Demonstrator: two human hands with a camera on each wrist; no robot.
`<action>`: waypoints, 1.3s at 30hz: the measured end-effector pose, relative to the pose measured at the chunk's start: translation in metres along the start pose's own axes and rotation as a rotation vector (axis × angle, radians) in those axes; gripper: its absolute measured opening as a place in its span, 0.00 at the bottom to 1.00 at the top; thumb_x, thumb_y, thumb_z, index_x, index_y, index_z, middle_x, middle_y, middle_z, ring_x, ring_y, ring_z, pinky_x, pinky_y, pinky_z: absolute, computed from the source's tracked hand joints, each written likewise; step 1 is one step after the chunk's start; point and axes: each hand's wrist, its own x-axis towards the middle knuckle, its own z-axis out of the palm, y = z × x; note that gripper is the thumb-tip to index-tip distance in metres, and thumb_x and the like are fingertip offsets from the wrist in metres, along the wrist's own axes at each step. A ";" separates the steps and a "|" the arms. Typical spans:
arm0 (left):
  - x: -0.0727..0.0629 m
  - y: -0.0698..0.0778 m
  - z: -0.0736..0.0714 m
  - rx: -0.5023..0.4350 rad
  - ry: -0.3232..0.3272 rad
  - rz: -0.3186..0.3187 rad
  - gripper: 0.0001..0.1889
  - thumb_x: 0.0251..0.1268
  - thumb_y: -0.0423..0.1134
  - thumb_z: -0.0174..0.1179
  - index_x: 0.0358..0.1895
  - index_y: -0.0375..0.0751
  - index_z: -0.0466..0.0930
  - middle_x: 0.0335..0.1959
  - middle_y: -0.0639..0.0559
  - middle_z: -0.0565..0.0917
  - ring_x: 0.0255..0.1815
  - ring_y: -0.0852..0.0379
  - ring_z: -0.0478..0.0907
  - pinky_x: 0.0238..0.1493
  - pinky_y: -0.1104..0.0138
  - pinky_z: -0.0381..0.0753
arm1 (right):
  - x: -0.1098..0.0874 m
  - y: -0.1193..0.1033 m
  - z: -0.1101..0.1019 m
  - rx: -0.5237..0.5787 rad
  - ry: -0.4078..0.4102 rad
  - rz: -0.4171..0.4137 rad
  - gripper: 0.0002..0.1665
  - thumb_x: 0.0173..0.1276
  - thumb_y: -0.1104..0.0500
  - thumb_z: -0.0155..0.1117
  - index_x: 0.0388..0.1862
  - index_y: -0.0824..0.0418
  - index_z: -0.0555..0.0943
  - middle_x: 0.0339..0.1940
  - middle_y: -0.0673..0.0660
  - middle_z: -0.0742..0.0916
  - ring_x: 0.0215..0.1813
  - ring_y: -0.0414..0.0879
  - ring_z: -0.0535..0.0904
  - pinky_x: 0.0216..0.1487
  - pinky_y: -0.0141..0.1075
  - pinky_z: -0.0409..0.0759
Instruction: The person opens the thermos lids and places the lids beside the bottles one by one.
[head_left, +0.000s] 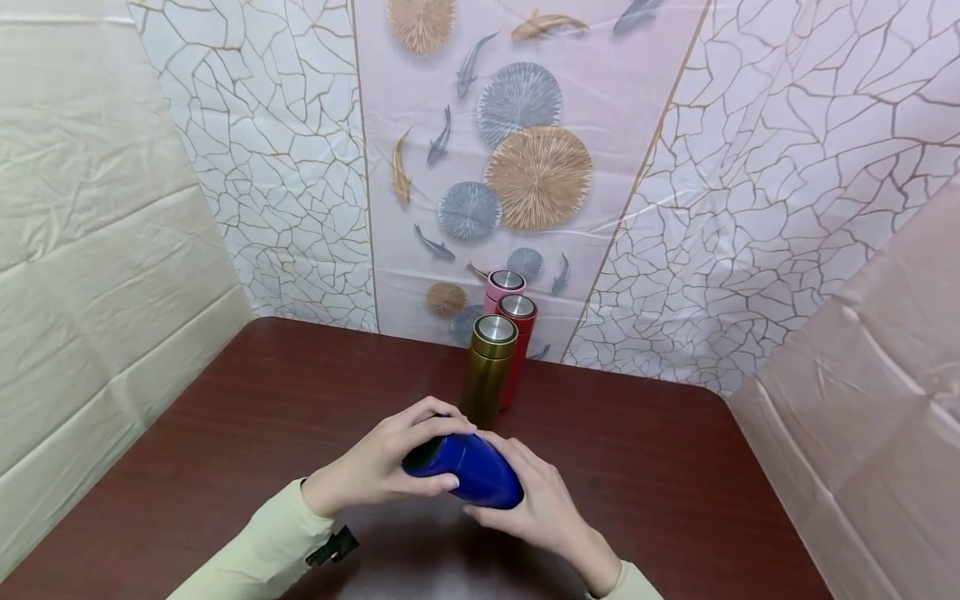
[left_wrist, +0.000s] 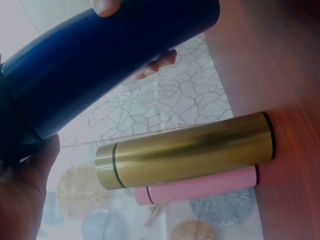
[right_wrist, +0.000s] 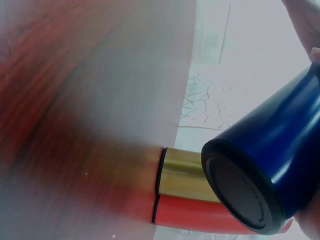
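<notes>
A glossy blue thermos flask (head_left: 480, 473) is held tilted above the table between both hands. My left hand (head_left: 393, 458) grips its lid end, thumb on the near side and fingers over the top. Near the base end, my right hand (head_left: 543, 500) curls round the body. The flask's dark round base (right_wrist: 240, 190) faces the right wrist camera. Just beyond the hands stands an upright gold thermos flask (head_left: 483, 383). Behind it are a red flask (head_left: 519, 350) and a pink flask (head_left: 492, 292), both partly hidden.
The dark red-brown wooden table (head_left: 300, 392) has rounded far corners. A patterned cloth (head_left: 292, 167) hangs behind it, and plain pale cloth (head_left: 82, 250) hangs at both sides. A small black strap fitting (head_left: 333, 546) sits at the left sleeve.
</notes>
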 end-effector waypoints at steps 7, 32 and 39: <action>-0.001 -0.001 0.003 0.028 0.024 0.024 0.28 0.68 0.48 0.66 0.68 0.44 0.73 0.58 0.49 0.76 0.57 0.52 0.78 0.53 0.64 0.81 | -0.001 0.002 0.004 -0.018 0.019 -0.043 0.52 0.52 0.43 0.82 0.74 0.46 0.69 0.49 0.47 0.83 0.43 0.41 0.81 0.40 0.37 0.83; 0.001 0.007 0.016 -0.014 0.162 -0.242 0.30 0.65 0.42 0.70 0.70 0.51 0.73 0.58 0.53 0.76 0.55 0.55 0.77 0.49 0.63 0.82 | 0.000 0.008 0.011 -0.202 0.233 -0.151 0.46 0.61 0.36 0.73 0.71 0.58 0.73 0.53 0.54 0.85 0.46 0.49 0.83 0.45 0.46 0.83; 0.003 0.015 0.024 -0.024 0.258 -0.407 0.27 0.67 0.42 0.68 0.68 0.55 0.71 0.59 0.54 0.76 0.58 0.56 0.75 0.53 0.61 0.81 | 0.001 0.008 0.014 -0.269 0.295 -0.158 0.45 0.61 0.38 0.73 0.70 0.59 0.74 0.52 0.57 0.85 0.44 0.52 0.83 0.43 0.48 0.82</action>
